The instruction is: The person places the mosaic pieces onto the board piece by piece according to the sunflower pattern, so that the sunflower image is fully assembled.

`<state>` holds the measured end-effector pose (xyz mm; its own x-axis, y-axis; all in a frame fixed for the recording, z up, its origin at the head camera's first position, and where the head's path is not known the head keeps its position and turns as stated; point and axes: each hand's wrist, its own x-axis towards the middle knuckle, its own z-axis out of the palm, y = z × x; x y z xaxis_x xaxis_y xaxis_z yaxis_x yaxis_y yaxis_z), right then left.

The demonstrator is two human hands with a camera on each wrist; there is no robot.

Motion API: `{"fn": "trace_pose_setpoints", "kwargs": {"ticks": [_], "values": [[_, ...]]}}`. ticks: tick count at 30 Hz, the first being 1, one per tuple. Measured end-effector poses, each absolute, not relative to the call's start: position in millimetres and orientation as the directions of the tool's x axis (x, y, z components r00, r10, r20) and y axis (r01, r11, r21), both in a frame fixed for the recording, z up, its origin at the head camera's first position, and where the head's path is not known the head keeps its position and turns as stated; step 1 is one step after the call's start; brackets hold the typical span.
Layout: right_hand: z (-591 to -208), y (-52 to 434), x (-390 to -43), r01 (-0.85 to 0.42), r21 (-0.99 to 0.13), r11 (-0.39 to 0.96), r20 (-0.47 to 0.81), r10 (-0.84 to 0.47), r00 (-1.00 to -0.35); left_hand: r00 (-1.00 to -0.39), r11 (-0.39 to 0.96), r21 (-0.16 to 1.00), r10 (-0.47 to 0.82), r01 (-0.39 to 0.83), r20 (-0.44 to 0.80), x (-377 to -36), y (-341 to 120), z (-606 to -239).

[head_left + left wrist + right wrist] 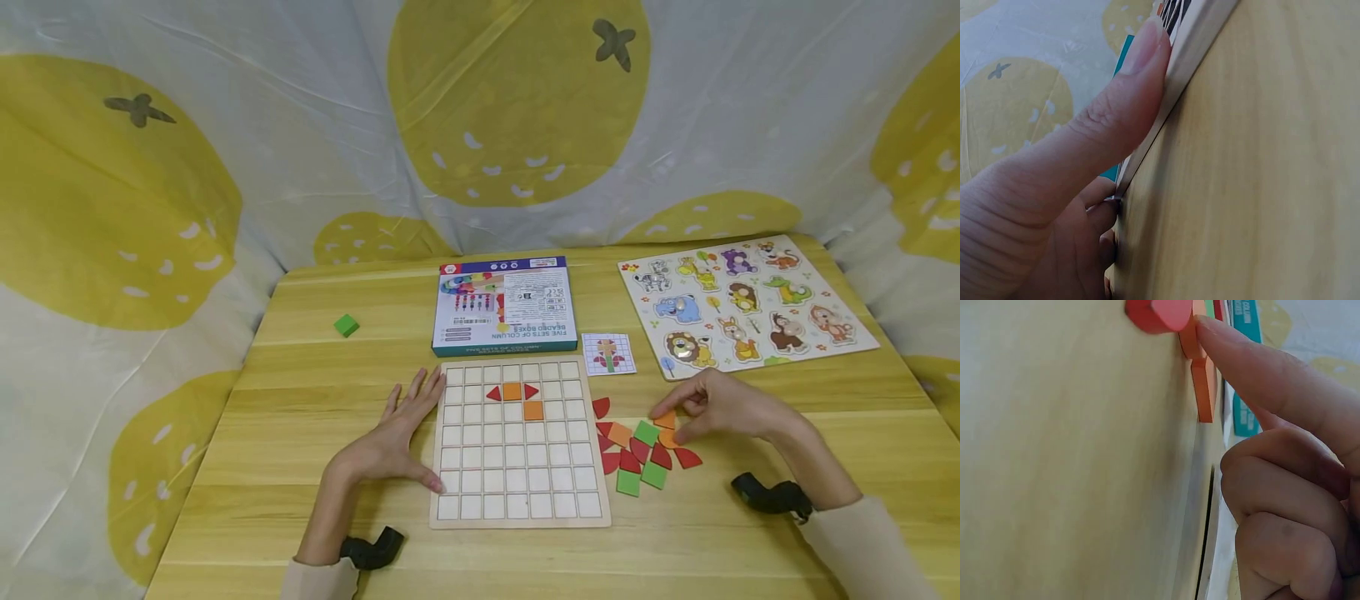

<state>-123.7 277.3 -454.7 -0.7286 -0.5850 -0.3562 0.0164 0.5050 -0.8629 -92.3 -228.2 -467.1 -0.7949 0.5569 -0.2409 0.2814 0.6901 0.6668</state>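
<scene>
The left hand [390,442] lies flat with straight fingers on the worktop [300,400], its thumb pressed on the left edge of the grid board [517,492]. The right hand [720,408] sits on the pile of small tiles [641,454] just right of the board, and its curled fingers pinch an orange tile [666,421] at the top of the pile. In the right wrist view a fingertip [1210,331] touches the orange tile [1200,381], with a red piece [1157,314] just beside it. The tile looks like thin, stiff wood, so it is likely light and hard and will not bend. It is small and flat, so it is best taken by its side edges with two fingertips. It may slip, because the faces look smooth. The board already has an orange square [512,392] with a red triangle on each side, and one more orange square [533,410] below. Most of the little cells are bare. The way from the pile to the board is short, with only a red piece [601,407] near the board's rim. A box [504,304], a small card [608,353] and an animal puzzle [750,304] lie farther back. A green cube [346,325] sits alone, well apart on the left.
</scene>
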Motion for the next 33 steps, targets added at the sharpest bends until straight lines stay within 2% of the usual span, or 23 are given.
{"fn": "trace_pose_setpoints", "kwargs": {"ticks": [11, 19, 23, 26, 33], "values": [[-458.3, 269.2, -129.1, -0.026, -0.845, 0.533, -0.336, -0.569, -0.751, -0.795, 0.689, 0.667, 0.558, 0.283, -0.239, -92.1, -228.3, -466.6], [-457.7, 265.1, -133.7, -0.053, -0.832, 0.552, -0.284, -0.505, -0.815, -0.794, 0.693, 0.664, 0.556, 0.28, -0.246, -92.7, -227.8, -465.9], [-454.3, 266.8, -132.4, -0.024, -0.831, 0.556, -0.329, -0.525, -0.785, -0.794, 0.693, 0.663, 0.556, 0.281, -0.245, -92.5, -227.6, -465.6], [-454.2, 266.5, -131.8, -0.05, -0.818, 0.573, -0.335, -0.546, -0.768, -0.795, 0.695, 0.661, 0.556, 0.282, -0.245, -92.5, -227.6, -465.8], [-456.1, 261.7, -132.5, -0.1, -0.792, 0.602, -0.303, -0.532, -0.791, -0.795, 0.697, 0.658, 0.555, 0.285, -0.244, -92.2, -227.9, -466.3]]}}
